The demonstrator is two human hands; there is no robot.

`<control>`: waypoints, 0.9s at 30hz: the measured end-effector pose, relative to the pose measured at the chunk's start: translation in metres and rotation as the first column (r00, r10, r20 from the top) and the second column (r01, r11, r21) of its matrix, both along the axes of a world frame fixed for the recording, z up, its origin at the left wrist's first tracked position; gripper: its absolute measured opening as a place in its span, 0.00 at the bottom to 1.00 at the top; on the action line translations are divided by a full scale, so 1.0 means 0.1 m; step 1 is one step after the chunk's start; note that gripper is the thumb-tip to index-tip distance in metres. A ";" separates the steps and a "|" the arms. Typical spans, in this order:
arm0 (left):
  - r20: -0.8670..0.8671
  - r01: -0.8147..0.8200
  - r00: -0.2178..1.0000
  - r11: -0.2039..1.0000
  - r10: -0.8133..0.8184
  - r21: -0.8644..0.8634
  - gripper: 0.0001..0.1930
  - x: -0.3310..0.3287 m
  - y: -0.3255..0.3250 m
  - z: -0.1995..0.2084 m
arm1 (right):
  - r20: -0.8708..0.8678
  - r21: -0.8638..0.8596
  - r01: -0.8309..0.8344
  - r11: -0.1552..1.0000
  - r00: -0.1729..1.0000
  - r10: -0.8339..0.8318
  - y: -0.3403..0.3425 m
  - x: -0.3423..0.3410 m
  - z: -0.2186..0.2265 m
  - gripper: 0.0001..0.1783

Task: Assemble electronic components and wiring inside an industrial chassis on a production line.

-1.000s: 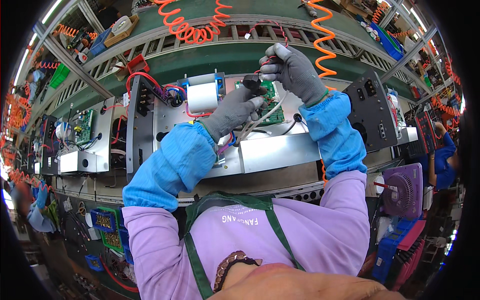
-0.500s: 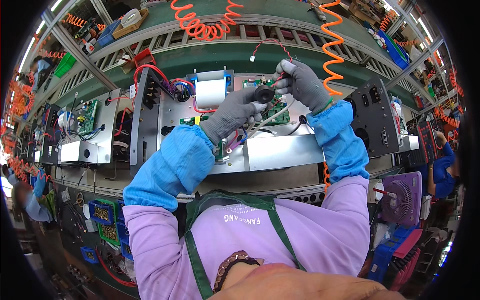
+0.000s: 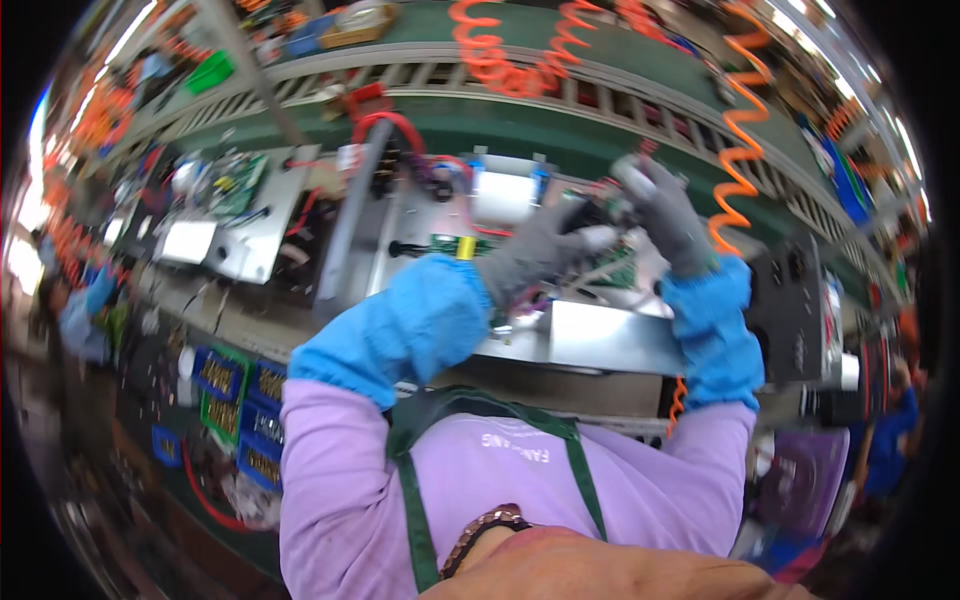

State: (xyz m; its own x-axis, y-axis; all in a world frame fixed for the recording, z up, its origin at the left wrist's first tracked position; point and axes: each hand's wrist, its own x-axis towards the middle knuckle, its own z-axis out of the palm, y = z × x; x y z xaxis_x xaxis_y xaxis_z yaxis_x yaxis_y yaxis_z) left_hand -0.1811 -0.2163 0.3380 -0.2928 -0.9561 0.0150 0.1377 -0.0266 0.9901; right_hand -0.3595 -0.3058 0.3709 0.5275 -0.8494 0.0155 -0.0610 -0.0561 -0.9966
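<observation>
Both of my hands wear grey gloves and blue sleeves, and motion blurs them above an open metal chassis point(image 3: 615, 335). My left hand point(image 3: 535, 250) is closed, with a small round black part point(image 3: 577, 214) between thumb and fingers. Close by on the right, my right hand point(image 3: 668, 215) is pinched on a thin twisted red-black wire point(image 3: 648, 147), which shows above its fingers. Beneath the hands lies a green circuit board point(image 3: 622, 268), partly covered. A white cylinder point(image 3: 503, 197) stands in the chassis beyond my left hand.
Orange coiled hoses point(image 3: 742, 130) hang at the far side and right. Another open chassis point(image 3: 270, 225) stands left, and a black panel point(image 3: 790, 310) rises at right. Blue bins point(image 3: 218, 372) of small parts sit lower left. A person in blue point(image 3: 893, 440) is at far right.
The view has swung, so the bench appears farther right and slightly lower. My hands remain close together over the chassis; the right-hand fingers are now higher than the left's, and the wire's free end no longer shows clearly.
</observation>
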 end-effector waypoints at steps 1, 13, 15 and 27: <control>-0.080 0.015 0.997 1.000 -0.016 -0.010 0.21 -0.06 -0.02 -0.02 | -0.060 -0.114 -0.036 0.993 0.998 0.029 -0.01 -0.06 -0.04 0.16; -0.015 0.005 1.000 1.000 -0.006 -0.023 0.21 -0.07 -0.08 -0.12 | -0.081 -0.199 -0.029 0.980 0.997 0.013 0.13 0.10 0.04 0.07; 0.040 0.019 0.999 1.000 -0.020 0.015 0.22 -0.05 -0.04 -0.02 | -0.010 -0.110 0.096 0.989 0.995 -0.098 0.12 0.10 0.07 0.09; 0.064 -0.056 0.996 0.998 0.055 0.019 0.21 -0.04 -0.09 -0.11 | -0.202 -0.148 -0.136 0.980 0.974 0.105 0.25 0.03 0.09 0.11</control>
